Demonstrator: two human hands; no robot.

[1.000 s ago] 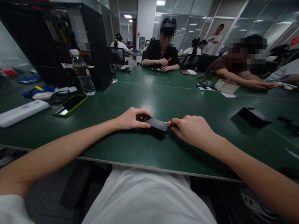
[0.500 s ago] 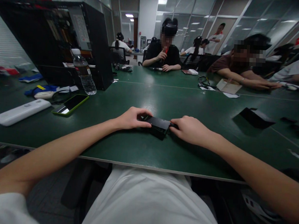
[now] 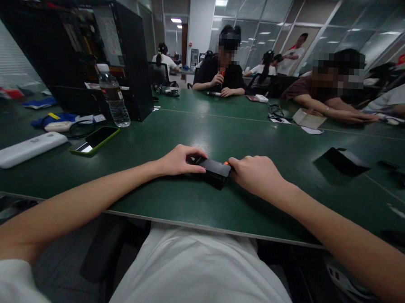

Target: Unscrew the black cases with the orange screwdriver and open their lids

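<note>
Currently listed: one black case (image 3: 217, 168), near edge of the green table (image 3: 186, 202), between my hands; long axis left to right, right end angled nearer the wearer; slab-like, flat smooth top, darker side. My left hand (image 3: 183, 160) pinches its left end; my right (image 3: 255, 172) clenches a mostly hidden orange-marked tool (image 3: 226, 163).

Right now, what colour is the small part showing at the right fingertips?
Orange; the small part shows beside the right hand, in the head view.
</note>
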